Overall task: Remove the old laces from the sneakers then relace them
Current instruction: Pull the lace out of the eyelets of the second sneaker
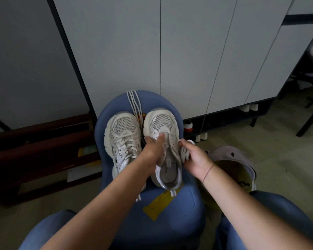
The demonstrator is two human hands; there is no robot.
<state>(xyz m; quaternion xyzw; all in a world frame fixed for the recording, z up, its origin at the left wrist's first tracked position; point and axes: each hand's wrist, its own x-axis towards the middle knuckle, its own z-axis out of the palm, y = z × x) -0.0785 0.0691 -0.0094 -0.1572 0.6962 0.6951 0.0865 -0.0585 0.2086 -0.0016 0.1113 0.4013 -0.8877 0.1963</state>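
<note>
Sneaker on the right [161,123] sits toe-far on the blue chair [179,213], its eyelets looking bare. The sneaker on the left [124,134], just beside it, is fully laced. The left hand [153,147] grips the right-hand shoe at the throat, fingers curled over its inner edge and one fingertip pressed on the tongue. The right hand [197,159] is closed round a bunched old lace [185,153] at the shoe's right side. Whether any of that lace is threaded through a last eyelet is hidden behind the fingers.

The step in hand appears to be freeing this lace. To do it well, keep the left hand pinning the tongue flat so the shoe cannot lift. Draw the lace out to the right along the line of the eyelet, not upward. Feed it through in short pulls so the tip does not snag. Spare laces [134,103] lie at the chair's far edge between the toes, so set the old one well apart from them.
</note>
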